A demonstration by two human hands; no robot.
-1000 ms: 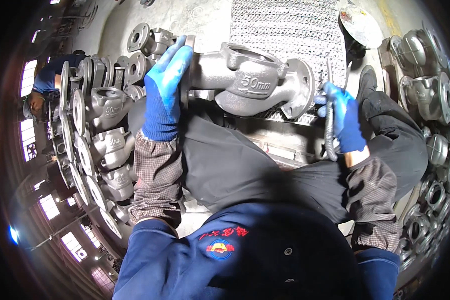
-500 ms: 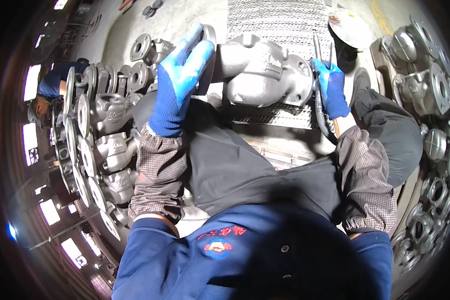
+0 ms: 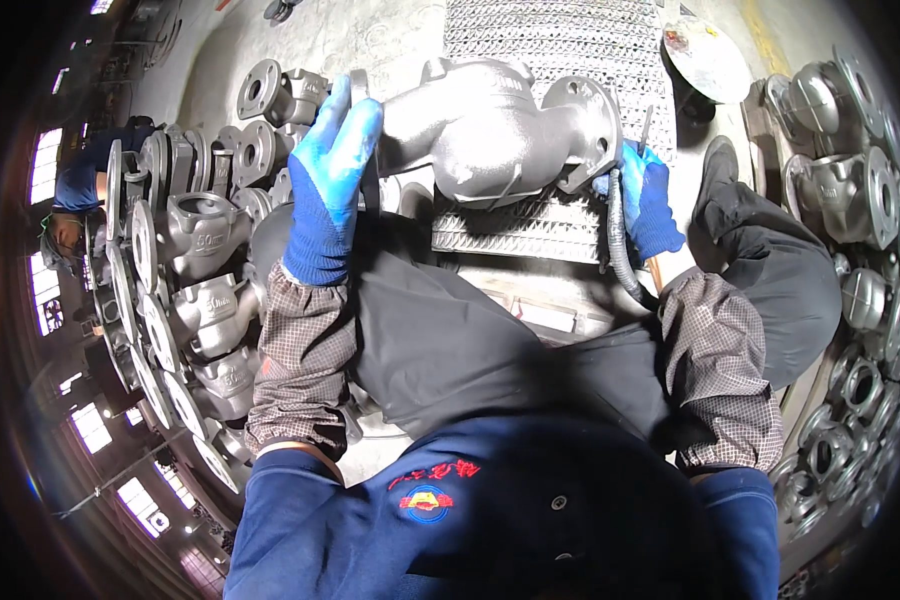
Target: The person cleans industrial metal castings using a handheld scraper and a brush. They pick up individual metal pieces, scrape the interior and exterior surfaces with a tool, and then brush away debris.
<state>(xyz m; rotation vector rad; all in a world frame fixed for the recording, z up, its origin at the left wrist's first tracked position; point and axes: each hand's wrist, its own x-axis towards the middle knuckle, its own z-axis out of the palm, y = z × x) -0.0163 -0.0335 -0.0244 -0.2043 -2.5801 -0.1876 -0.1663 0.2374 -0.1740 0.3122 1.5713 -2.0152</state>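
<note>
A grey cast-metal valve body [image 3: 490,130] lies on its side on a ridged metal surface in front of me. My left hand [image 3: 338,150], in a blue coated glove, grips the rim of its left flange, fingers on the outer face. Close beside the right flange [image 3: 588,125] is my right hand [image 3: 647,195], also gloved, closed around a thin dark tool [image 3: 647,125]. A ribbed grey hose [image 3: 618,240] hangs by that hand and runs toward my right forearm. The glove hides most of the tool.
Rows of similar flanged valve bodies [image 3: 210,315] stand along my left, and more castings [image 3: 842,195] are stacked on the right. A round stool-like top [image 3: 708,60] stands at the far right. Another person [image 3: 80,190] bends down at the far left.
The valve body has rolled about its length, so its raised lettering now sits nearer the far side. Both hands have shifted slightly left in the picture, along with the surroundings.
</note>
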